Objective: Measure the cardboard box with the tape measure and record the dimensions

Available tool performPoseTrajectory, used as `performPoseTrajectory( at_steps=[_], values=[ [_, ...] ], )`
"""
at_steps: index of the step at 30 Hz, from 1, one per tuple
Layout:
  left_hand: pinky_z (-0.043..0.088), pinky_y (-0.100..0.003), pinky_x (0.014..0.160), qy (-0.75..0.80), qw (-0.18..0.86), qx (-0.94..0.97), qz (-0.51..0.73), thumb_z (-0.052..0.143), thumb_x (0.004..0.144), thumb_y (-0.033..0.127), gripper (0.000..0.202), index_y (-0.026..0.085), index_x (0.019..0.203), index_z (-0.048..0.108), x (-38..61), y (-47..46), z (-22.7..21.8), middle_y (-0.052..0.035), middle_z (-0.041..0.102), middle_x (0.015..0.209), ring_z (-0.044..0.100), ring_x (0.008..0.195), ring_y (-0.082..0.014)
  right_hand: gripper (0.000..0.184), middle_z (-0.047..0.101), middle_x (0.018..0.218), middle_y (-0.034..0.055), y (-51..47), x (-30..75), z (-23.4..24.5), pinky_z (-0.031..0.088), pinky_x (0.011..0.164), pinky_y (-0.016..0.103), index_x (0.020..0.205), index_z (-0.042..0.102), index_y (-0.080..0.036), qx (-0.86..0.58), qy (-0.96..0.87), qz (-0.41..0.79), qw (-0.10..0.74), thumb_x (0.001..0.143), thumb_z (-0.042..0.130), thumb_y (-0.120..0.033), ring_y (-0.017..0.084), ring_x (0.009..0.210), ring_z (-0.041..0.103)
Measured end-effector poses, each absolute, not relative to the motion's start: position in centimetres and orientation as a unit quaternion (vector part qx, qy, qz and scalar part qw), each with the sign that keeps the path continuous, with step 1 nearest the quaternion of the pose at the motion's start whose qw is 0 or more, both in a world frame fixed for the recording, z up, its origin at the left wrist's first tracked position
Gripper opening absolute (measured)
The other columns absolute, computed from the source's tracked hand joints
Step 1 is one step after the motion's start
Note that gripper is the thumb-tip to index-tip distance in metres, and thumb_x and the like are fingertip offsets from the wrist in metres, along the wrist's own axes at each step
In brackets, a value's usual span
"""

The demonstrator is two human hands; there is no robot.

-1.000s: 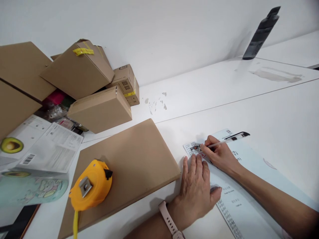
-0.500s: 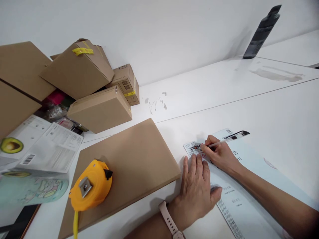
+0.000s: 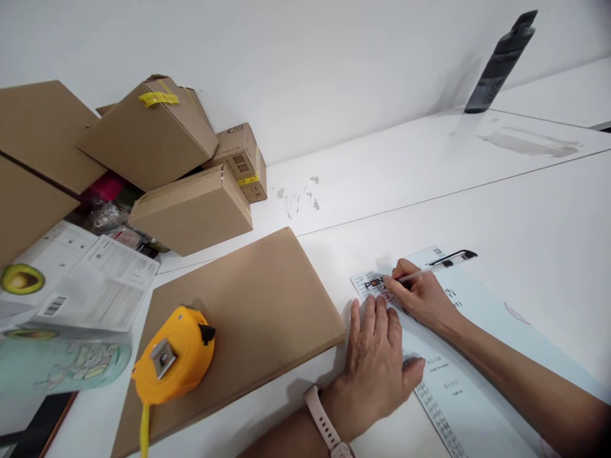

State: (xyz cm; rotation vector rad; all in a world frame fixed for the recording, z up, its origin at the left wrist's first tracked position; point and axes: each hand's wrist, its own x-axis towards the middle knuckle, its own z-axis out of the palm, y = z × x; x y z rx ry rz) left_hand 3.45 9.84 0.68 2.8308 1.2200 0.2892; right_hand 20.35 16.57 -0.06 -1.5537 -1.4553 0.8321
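Note:
A pen (image 3: 442, 264) with a clear barrel and black clip is pinched in my right hand (image 3: 422, 292), its tip hidden behind the fingers. That hand rests on a pale blue printed sheet (image 3: 487, 324) with dark lettering near its top left corner. My left hand (image 3: 375, 356), a pink watch on its wrist, lies flat with fingers stretched along the sheet's left edge. To its left a brown cardboard box (image 3: 267, 299) lies flat. On the box sits an orange tape measure (image 3: 188, 362), its yellow blade hanging out toward me.
Cardboard boxes (image 3: 191, 210) are stacked at the back left against the wall. In front of them stand a white carton (image 3: 100, 280) with an avocado picture and a pale green bottle (image 3: 81, 362). A dark bottle (image 3: 499, 67) stands at the back right.

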Motion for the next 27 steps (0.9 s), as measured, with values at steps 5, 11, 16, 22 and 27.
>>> performPoseTrajectory(
  at_steps=[5,11,16,22,27],
  values=[
    [0.032,-0.057,0.123,0.393,0.022,0.914,0.097,0.031,0.105,0.055,0.07,0.001,0.147,0.045,3.43,9.96,0.67,-0.024,0.043,0.159,0.034,0.151,-0.0353,0.028,0.045,0.053,-0.0055,16.47,20.46,0.3,0.031,0.047,0.028,0.066,0.043,-0.026,-0.619,-0.575,0.328,0.422,0.083,0.062,-0.035,0.012,0.049,0.037],
    [0.031,-0.057,0.123,0.393,0.025,0.914,0.098,0.032,0.104,0.056,0.07,0.001,0.147,0.045,3.43,9.85,0.48,-0.024,0.043,0.159,0.033,0.152,-0.0352,0.029,0.045,0.054,-0.0052,16.61,20.45,0.12,0.032,0.048,0.028,0.066,0.043,-0.026,-0.619,-0.585,0.318,0.416,0.084,0.063,-0.036,0.012,0.049,0.037],
    [0.031,-0.057,0.123,0.393,0.028,0.914,0.095,0.032,0.104,0.056,0.07,0.001,0.147,0.045,3.45,9.88,0.62,-0.0241,0.043,0.158,0.034,0.151,-0.0355,0.03,0.044,0.053,-0.0052,16.58,20.49,0.13,0.031,0.047,0.028,0.066,0.042,-0.026,-0.619,-0.583,0.323,0.415,0.084,0.063,-0.037,0.012,0.049,0.036],
    [0.031,-0.057,0.123,0.393,0.028,0.914,0.095,0.032,0.104,0.055,0.07,0.001,0.147,0.045,3.48,9.91,0.74,-0.0241,0.043,0.158,0.033,0.152,-0.0354,0.027,0.041,0.053,-0.0066,16.58,20.72,-0.13,0.03,0.048,0.028,0.068,0.043,-0.025,-0.622,-0.581,0.323,0.412,0.085,0.061,-0.036,0.012,0.049,0.035],
    [0.031,-0.058,0.123,0.392,0.032,0.915,0.093,0.033,0.105,0.055,0.069,0.001,0.147,0.045,3.4,9.92,0.75,-0.0243,0.043,0.158,0.034,0.151,-0.0355,0.03,0.042,0.053,-0.006,16.6,20.72,-0.16,0.03,0.048,0.028,0.067,0.042,-0.025,-0.62,-0.584,0.323,0.413,0.085,0.063,-0.037,0.012,0.049,0.035]
  ],
)
